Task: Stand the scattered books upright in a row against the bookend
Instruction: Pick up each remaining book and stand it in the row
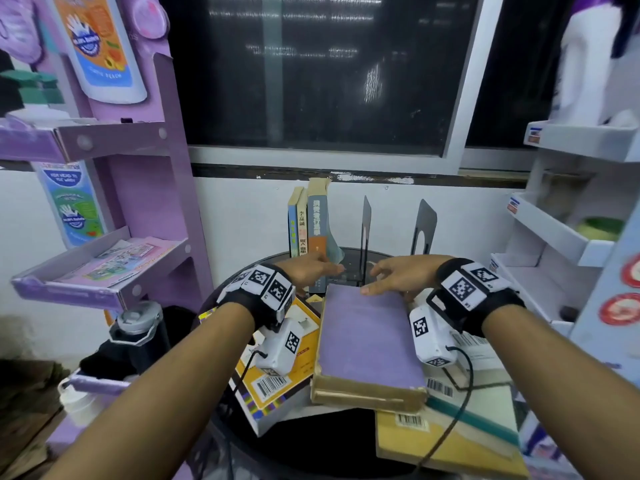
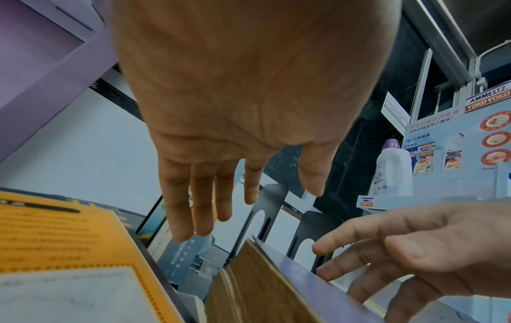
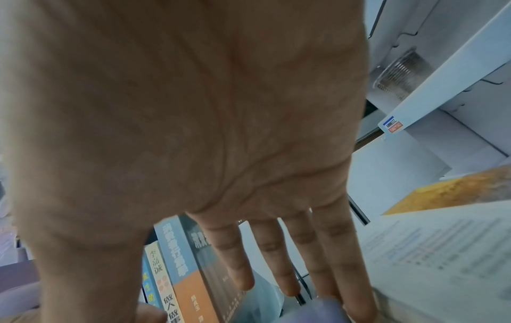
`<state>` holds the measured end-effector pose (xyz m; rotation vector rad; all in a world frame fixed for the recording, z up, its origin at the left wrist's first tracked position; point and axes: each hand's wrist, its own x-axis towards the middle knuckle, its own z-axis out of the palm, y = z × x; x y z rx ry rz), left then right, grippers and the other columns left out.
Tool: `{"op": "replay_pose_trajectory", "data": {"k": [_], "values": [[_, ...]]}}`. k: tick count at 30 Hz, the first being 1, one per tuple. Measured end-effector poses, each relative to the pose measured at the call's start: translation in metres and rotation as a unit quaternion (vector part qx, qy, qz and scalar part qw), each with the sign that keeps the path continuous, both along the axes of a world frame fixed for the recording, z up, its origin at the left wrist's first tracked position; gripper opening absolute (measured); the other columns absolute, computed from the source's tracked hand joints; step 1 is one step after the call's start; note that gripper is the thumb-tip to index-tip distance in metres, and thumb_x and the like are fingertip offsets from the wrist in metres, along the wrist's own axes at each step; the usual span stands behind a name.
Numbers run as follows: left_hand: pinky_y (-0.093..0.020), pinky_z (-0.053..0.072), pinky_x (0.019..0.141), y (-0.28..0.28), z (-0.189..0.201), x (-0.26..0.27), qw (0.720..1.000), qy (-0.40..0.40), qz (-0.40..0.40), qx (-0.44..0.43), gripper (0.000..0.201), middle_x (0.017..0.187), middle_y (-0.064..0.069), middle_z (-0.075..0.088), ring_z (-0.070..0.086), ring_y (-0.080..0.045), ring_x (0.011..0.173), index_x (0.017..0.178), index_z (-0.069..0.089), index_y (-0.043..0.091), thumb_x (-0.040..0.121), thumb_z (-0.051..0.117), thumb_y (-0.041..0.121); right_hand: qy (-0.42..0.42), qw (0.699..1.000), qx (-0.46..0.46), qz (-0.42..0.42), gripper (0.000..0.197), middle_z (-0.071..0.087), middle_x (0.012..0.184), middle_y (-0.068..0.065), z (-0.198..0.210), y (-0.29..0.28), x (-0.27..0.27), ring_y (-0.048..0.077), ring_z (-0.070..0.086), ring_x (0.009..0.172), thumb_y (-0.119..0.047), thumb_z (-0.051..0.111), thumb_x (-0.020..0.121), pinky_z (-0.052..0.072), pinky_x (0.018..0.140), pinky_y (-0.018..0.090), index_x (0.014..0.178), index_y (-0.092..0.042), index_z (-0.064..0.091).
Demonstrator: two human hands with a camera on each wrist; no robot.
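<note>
Three books [image 1: 308, 220] stand upright at the back of the round black table [image 1: 311, 445], left of two black bookends [image 1: 365, 230]. A thick purple book [image 1: 367, 341] lies flat on a pile, over an orange book [image 1: 277, 368] and a yellow book [image 1: 450, 441]. My left hand [image 1: 322, 268] reaches with straight fingers [image 2: 204, 207] toward the upright books [image 3: 177, 273] and holds nothing. My right hand [image 1: 372, 280] hovers, fingers [image 3: 276, 262] relaxed, over the purple book's [image 2: 276, 284] far edge. Its thumb tip lies at that edge. I cannot tell whether the left fingertips touch a book.
A purple cardboard display rack [image 1: 138, 202] stands close on the left, with a grey-capped bottle [image 1: 138, 323] below it. A white display shelf [image 1: 571, 237] crowds the right side. The wall and a dark window [image 1: 311, 81] are right behind the table.
</note>
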<state>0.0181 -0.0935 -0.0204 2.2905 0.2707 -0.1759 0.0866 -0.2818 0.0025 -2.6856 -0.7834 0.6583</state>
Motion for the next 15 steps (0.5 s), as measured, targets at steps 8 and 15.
{"op": "replay_pose_trajectory", "data": {"k": [8,15], "values": [[-0.019,0.044,0.075,-0.025,-0.008,-0.003,0.992,0.109,-0.041,0.055,0.054,0.134,-0.004,0.048,0.05,-0.023,0.12,0.139,0.041,0.008,0.098,0.045,0.043,-0.006,0.999,-0.044,0.017,0.078,0.051,0.123,-0.002,-0.011,-0.004,-0.004,0.016,0.057,0.099,-0.049,0.078,0.073,0.046,0.076,0.025,0.137,-0.019,0.045],[-0.039,0.03,0.114,-0.015,-0.02,0.006,0.99,0.102,-0.028,0.092,0.095,0.152,-0.007,0.034,0.036,-0.025,0.138,0.148,0.029,0.011,0.076,0.069,0.059,-0.034,0.998,-0.038,0.025,0.067,0.061,0.108,-0.005,-0.015,-0.002,-0.002,0.015,0.06,0.095,-0.049,0.084,0.065,0.051,0.087,0.028,0.121,-0.021,0.059]]}}
